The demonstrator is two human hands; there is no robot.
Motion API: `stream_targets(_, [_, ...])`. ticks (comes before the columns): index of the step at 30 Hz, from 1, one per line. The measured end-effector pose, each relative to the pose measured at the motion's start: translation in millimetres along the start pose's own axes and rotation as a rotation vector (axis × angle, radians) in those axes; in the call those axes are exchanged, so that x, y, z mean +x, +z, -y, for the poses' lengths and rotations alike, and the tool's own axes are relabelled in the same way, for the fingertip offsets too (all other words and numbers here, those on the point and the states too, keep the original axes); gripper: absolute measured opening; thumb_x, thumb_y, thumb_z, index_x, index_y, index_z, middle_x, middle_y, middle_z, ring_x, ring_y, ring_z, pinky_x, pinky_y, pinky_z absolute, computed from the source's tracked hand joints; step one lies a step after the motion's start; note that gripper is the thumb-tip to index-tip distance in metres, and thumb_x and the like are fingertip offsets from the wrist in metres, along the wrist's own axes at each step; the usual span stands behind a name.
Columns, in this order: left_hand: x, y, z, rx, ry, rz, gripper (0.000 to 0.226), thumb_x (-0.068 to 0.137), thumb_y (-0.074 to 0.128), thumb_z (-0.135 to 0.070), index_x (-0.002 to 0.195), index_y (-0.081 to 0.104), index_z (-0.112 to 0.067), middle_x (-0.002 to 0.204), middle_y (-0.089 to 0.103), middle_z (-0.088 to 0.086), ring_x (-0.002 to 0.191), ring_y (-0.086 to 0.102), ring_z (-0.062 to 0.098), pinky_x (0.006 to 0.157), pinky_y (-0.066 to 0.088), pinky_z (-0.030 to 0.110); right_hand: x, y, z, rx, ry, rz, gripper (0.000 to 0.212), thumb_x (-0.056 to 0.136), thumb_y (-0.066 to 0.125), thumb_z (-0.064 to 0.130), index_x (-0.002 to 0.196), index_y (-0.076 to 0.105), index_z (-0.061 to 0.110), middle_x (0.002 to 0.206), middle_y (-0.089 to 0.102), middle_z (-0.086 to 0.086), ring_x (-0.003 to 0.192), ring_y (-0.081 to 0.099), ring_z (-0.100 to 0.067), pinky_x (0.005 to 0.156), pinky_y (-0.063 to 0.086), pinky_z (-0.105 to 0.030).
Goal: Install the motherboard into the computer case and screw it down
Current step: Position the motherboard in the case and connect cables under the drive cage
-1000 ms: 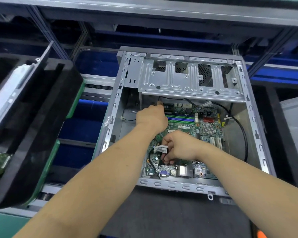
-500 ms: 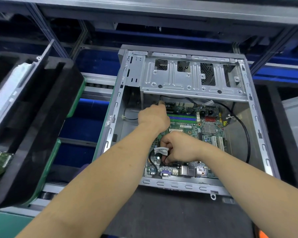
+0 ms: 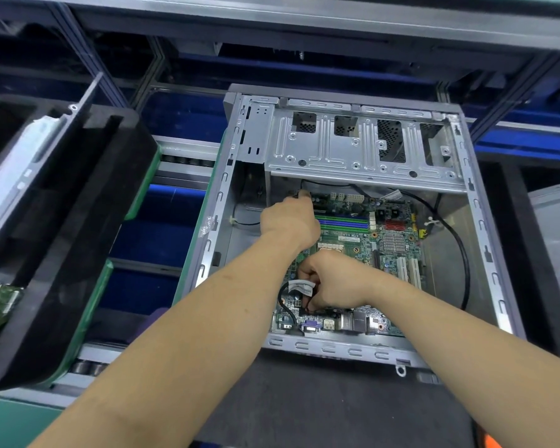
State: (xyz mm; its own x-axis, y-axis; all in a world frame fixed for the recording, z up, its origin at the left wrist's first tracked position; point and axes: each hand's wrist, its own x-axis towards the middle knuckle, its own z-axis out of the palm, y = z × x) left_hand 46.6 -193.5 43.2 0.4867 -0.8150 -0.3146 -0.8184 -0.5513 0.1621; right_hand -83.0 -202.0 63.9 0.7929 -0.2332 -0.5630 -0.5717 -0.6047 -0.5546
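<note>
One motherboard [image 3: 362, 250] lies flat inside one open computer case [image 3: 485, 240], under the drive cage [image 3: 362, 150]. Two hands are in there: the left hand [image 3: 288, 221] reaches to the board's far left corner, fingers curled, though what they hold is hidden. The right hand [image 3: 333, 279] pinches a black cable [image 3: 286, 305] with a white tag [image 3: 301, 287] near the rear ports. Another black cable [image 3: 459, 247] loops along the right wall. One black foam tray [image 3: 78, 221] sits left on the bench.
</note>
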Motion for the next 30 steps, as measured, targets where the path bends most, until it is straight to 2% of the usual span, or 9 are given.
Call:
stream_targets(6, [1.0, 1.0, 0.8, 0.005, 0.003, 0.0, 0.053, 0.094, 0.049, -0.024, 0.144, 0.036, -0.013, 0.128, 0.058, 0.013, 0.11, 0.06, 0.036, 0.07, 0.039, 0.038, 3.1, 3.2, 1.2, -0.007, -0.007, -0.005, 0.024, 0.074, 0.086, 0.01, 0.079, 0.063, 0.007, 0.081, 0.068, -0.011, 0.071, 0.055, -0.021, 0.067, 0.05, -0.036])
stream_targets(10, [2.2, 1.6, 1.4, 0.004, 0.002, 0.004, 0.053, 0.094, 0.05, -0.024, 0.144, 0.036, -0.013, 0.127, 0.058, 0.013, 0.109, 0.061, 0.036, 0.07, 0.039, 0.039, 5.3, 5.2, -0.7, -0.001, 0.001, 0.003, 0.031, 0.073, 0.087, 0.011, 0.072, 0.056, 0.014, 0.069, 0.059, -0.003, 0.063, 0.049, -0.017, 0.06, 0.043, -0.032])
stream_targets(12, [2.8, 2.0, 1.1, 0.007, 0.002, 0.005, 0.054, 0.094, 0.05, -0.024, 0.145, 0.035, -0.014, 0.128, 0.058, 0.013, 0.11, 0.061, 0.036, 0.07, 0.039, 0.039, 5.9, 5.2, -2.6, 0.026, 0.011, 0.008, 0.031, 0.072, 0.088, 0.012, 0.071, 0.057, 0.013, 0.07, 0.062, -0.008, 0.062, 0.05, -0.017, 0.06, 0.046, -0.035])
stream_targets(16, [2.9, 2.8, 1.1, 0.003, 0.003, 0.001, 0.054, 0.093, 0.051, -0.024, 0.144, 0.036, -0.014, 0.128, 0.058, 0.013, 0.109, 0.061, 0.036, 0.07, 0.038, 0.039, 5.5, 6.4, -3.6, 0.047, 0.018, -0.008, 0.045, 0.073, 0.09, 0.022, 0.064, 0.047, 0.021, 0.058, 0.044, 0.005, 0.052, 0.038, -0.01, 0.051, 0.031, -0.03])
stream_targets(18, [2.7, 2.5, 1.1, 0.001, -0.002, 0.002, 0.053, 0.093, 0.051, -0.024, 0.143, 0.037, -0.014, 0.128, 0.059, 0.012, 0.109, 0.061, 0.036, 0.07, 0.038, 0.039, 6.4, 7.2, -2.4, -0.007, 0.021, -0.016, 0.046, 0.074, 0.09, 0.025, 0.063, 0.045, 0.02, 0.059, 0.043, 0.004, 0.052, 0.037, -0.011, 0.049, 0.028, -0.029])
stream_targets(22, [2.8, 2.0, 0.4, 0.001, -0.006, 0.008, 0.052, 0.093, 0.051, -0.024, 0.142, 0.038, -0.014, 0.126, 0.059, 0.012, 0.108, 0.061, 0.035, 0.069, 0.038, 0.038, 8.1, 7.4, -0.7, -0.061, 0.078, -0.019, 0.049, 0.074, 0.09, 0.032, 0.059, 0.047, 0.015, 0.054, 0.047, 0.002, 0.049, 0.041, -0.012, 0.047, 0.031, -0.028])
stream_targets(27, [2.0, 1.9, 0.5, 0.007, 0.001, 0.004, 0.052, 0.094, 0.05, -0.024, 0.143, 0.037, -0.014, 0.128, 0.058, 0.012, 0.11, 0.061, 0.035, 0.071, 0.038, 0.038, 7.0, 7.9, 0.4, 0.04, 0.148, 0.054, 0.031, 0.08, 0.087, 0.022, 0.07, 0.062, 0.007, 0.055, 0.066, -0.002, 0.047, 0.062, -0.015, 0.048, 0.05, -0.025])
stream_targets(30, [1.8, 1.3, 0.3, 0.006, -0.002, 0.008, 0.053, 0.094, 0.05, -0.024, 0.144, 0.036, -0.014, 0.128, 0.058, 0.013, 0.11, 0.06, 0.035, 0.071, 0.038, 0.039, 7.6, 7.3, 5.1, -0.038, 0.131, 0.043, 0.037, 0.082, 0.086, 0.024, 0.067, 0.055, 0.01, 0.052, 0.061, 0.0, 0.045, 0.061, -0.015, 0.046, 0.048, -0.025])
